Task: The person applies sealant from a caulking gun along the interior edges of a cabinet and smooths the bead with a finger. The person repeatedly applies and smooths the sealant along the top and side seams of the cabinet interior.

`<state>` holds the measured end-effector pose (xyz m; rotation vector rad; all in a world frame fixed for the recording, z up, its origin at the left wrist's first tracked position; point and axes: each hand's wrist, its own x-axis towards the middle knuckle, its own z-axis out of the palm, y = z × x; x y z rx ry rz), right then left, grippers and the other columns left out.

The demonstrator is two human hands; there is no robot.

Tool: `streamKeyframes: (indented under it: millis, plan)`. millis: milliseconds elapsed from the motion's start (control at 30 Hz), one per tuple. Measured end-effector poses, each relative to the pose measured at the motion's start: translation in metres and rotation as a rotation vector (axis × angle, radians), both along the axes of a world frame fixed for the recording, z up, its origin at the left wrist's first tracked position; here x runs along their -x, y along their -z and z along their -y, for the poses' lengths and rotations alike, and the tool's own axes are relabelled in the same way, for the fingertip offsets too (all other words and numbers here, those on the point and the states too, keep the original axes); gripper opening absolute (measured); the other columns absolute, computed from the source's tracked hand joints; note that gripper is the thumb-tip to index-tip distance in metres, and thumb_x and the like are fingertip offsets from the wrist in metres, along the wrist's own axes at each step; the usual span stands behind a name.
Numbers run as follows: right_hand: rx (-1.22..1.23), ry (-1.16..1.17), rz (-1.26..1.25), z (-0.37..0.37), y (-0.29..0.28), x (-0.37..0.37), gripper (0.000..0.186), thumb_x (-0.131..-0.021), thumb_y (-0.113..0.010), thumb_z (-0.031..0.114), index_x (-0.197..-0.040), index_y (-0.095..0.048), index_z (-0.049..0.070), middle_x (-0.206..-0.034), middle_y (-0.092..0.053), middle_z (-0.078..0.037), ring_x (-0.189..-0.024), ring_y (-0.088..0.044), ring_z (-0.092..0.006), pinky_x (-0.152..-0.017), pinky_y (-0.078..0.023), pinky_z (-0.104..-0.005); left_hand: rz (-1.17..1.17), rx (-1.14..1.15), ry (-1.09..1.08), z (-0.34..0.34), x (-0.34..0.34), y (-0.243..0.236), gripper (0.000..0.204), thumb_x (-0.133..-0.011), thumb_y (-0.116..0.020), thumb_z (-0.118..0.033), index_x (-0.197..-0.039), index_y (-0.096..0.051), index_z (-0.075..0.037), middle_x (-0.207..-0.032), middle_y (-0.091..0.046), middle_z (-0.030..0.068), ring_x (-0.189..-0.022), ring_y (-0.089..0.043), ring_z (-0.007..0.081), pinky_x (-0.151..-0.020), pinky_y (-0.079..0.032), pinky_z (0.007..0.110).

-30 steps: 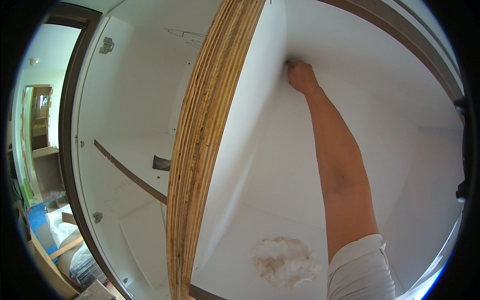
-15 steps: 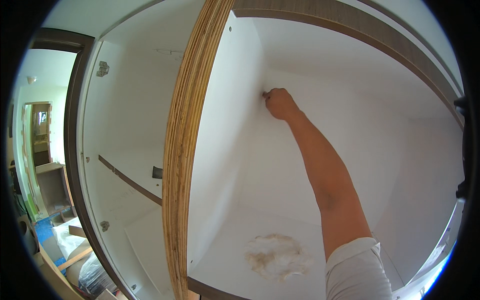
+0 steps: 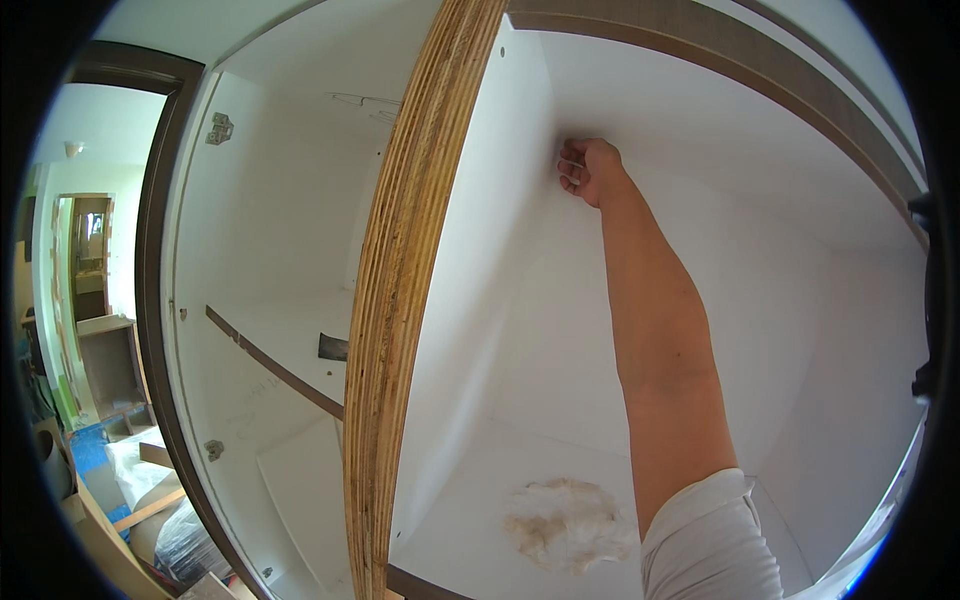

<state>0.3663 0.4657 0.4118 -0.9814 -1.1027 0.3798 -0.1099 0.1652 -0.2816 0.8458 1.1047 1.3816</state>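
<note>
My right hand [image 3: 590, 172] is raised into the upper back left corner of a white cabinet compartment [image 3: 660, 330]. Its fingers are curled toward the left inner wall [image 3: 480, 220], close to where that wall meets the back panel and the top. Something pale shows between the fingers, too small to make out. The bare forearm and a light sleeve come up from the lower right. On the compartment's floor lies a crumpled whitish mass with brown stains [image 3: 567, 525], perhaps a cloth. My left hand is out of view.
A thick divider with a raw plywood edge [image 3: 410, 270] stands left of the arm. Beyond it is another white compartment with metal hinge plates [image 3: 219, 129] and a dark strip [image 3: 270, 360]. A brown top rail [image 3: 700, 35] crosses above. Far left, a dark-framed doorway [image 3: 150, 250] shows a cluttered room.
My right hand has moved up, closer to the top corner, and turned so that its curled fingers show. The whole view has shifted slightly, with the divider now farther right.
</note>
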Motion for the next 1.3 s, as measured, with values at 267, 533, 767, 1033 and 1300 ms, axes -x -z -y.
streamKeyframes:
  millis: [267, 533, 767, 1033, 1300]
  plan:
    - [-0.086, -0.152, -0.086, -0.008, 0.008, 0.002, 0.009, -0.1, -0.052, 0.013, -0.103, -0.06, 0.009, -0.081, -0.051, -0.001, -0.067, -0.043, -0.0149, -0.065, -0.041, -0.0341, -0.132, -0.021, -0.034, 0.003, 0.003, 0.005, 0.044, -0.084, -0.071, 0.006, -0.125, -0.055, -0.002, -0.095, -0.066, 0.008, -0.08, -0.065, 0.0164, -0.069, -0.055, 0.03]
    - [-0.076, -0.29, 0.04, 0.033, 0.008, 0.034, 0.014, -0.102, -0.054, 0.016, -0.109, -0.063, 0.008, -0.081, -0.048, 0.001, -0.064, -0.039, -0.0123, -0.06, -0.036, -0.0302, 0.063, -0.006, -0.007, 0.025, 0.017, -0.006, 0.043, -0.084, -0.072, 0.005, -0.123, -0.056, -0.002, -0.095, -0.067, 0.0063, -0.08, -0.066, 0.0156, -0.068, -0.056, 0.03]
    - [-0.045, -0.297, 0.267, 0.107, 0.052, -0.015, 0.039, -0.102, -0.048, 0.019, -0.136, -0.065, 0.011, -0.084, -0.047, 0.002, -0.064, -0.037, -0.0119, -0.061, -0.038, -0.0279, -0.059, -0.058, 0.003, 0.052, 0.028, -0.019, 0.042, -0.083, -0.072, 0.007, -0.122, -0.057, -0.002, -0.097, -0.067, 0.0058, -0.083, -0.066, 0.0157, -0.069, -0.056, 0.03]
    - [1.459, -0.07, 1.369, 0.187, 0.284, -0.002, 0.051, -0.099, -0.062, 0.049, -0.109, -0.073, 0.001, -0.098, -0.072, -0.014, -0.082, -0.066, -0.0256, -0.073, -0.057, -0.0411, -0.017, -0.102, 0.067, 0.083, 0.03, -0.04, 0.043, -0.082, -0.073, 0.008, -0.122, -0.058, -0.002, -0.1, -0.067, 0.006, -0.086, -0.067, 0.0157, -0.071, -0.057, 0.031]
    - [0.603, 0.127, 1.528, 0.244, 0.355, 0.009, 0.033, -0.089, -0.073, 0.034, -0.088, -0.071, 0.002, -0.09, -0.073, -0.017, -0.087, -0.069, -0.0358, -0.074, -0.055, -0.044, -0.106, -0.266, 0.039, 0.085, 0.015, -0.051, 0.047, -0.082, -0.075, 0.004, -0.125, -0.058, -0.004, -0.103, -0.068, 0.007, -0.089, -0.067, 0.017, -0.076, -0.057, 0.032]
